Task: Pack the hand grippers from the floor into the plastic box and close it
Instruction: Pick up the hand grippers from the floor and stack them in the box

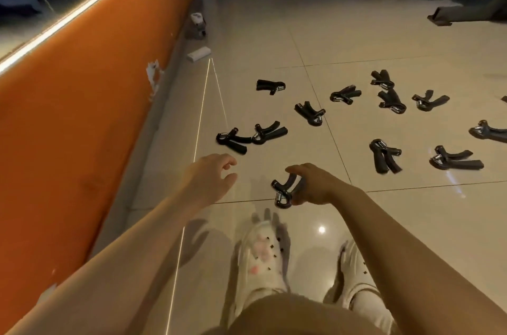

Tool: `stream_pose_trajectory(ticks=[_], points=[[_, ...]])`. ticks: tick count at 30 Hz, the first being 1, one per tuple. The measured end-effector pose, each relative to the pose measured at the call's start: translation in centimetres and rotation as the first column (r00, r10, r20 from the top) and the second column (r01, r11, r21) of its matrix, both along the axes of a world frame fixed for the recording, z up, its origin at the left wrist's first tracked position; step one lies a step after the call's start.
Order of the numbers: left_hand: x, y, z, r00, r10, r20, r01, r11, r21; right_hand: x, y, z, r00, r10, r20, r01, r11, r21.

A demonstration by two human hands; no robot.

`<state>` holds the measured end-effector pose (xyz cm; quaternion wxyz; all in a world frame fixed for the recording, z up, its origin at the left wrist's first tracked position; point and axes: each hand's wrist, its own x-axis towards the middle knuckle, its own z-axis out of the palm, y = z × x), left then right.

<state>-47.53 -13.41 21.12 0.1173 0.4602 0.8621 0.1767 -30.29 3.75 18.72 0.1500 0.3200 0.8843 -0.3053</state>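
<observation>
Right hand [315, 183] grips hand gripper [285, 192], left hand [211, 172] empty

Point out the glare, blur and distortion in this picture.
Head view: a ceiling light glares off the glossy floor between the shoes; the left shoe is motion-smeared; the orange panel edge bows from the wide lens; far background dim.

I note black grippers [310, 114] with silver coil springs, scattered on the floor [343, 33], which is glossy cream tile with thin dark grout lines. The panel [82, 115] at left is orange, chipped white in patches. The shoes [260, 255] are white with pink spots and small dark studs. A block [199, 54] by the panel reads white.
</observation>
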Motion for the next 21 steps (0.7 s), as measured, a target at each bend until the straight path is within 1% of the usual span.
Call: stream_pose_trajectory(ticks=[2,4,11,14,17,19,21], points=[[-1.1,1.0,-2.0,0.999,0.017,0.047,-0.015,0.999,-0.028,-0.7,0.9,-2.6,0.999,-0.003,0.050,0.003,1.000,0.003],[-3.1,2.7,-4.8,0.996,0.025,0.088,-0.023,0.999,-0.024,-2.3,2.7,-5.9,0.996,-0.010,0.092,0.009,1.000,0.015],[-10.1,9.9,-12.8,0.989,0.014,0.148,0.000,0.996,-0.094,-6.0,8.6,-14.4,0.963,-0.029,0.268,-0.006,0.991,0.130],[-12.4,12.7,-15.9,0.980,0.015,0.200,0.013,0.990,-0.139,-6.8,11.0,-17.0,0.948,0.027,0.317,-0.084,0.982,0.168],[-14.0,14.7,-18.7,0.975,-0.048,0.216,0.073,0.991,-0.110,-7.9,13.0,-19.0,0.935,0.113,0.337,-0.181,0.967,0.177],[-15.1,15.7,-20.7,0.984,-0.071,0.165,0.093,0.987,-0.130,-8.6,14.0,-20.0,0.907,0.221,0.358,-0.292,0.944,0.156],[-16.2,16.8,-22.2,0.994,-0.071,0.083,0.088,0.972,-0.218,-8.9,14.9,-20.6,0.888,0.296,0.351,-0.363,0.921,0.142]])
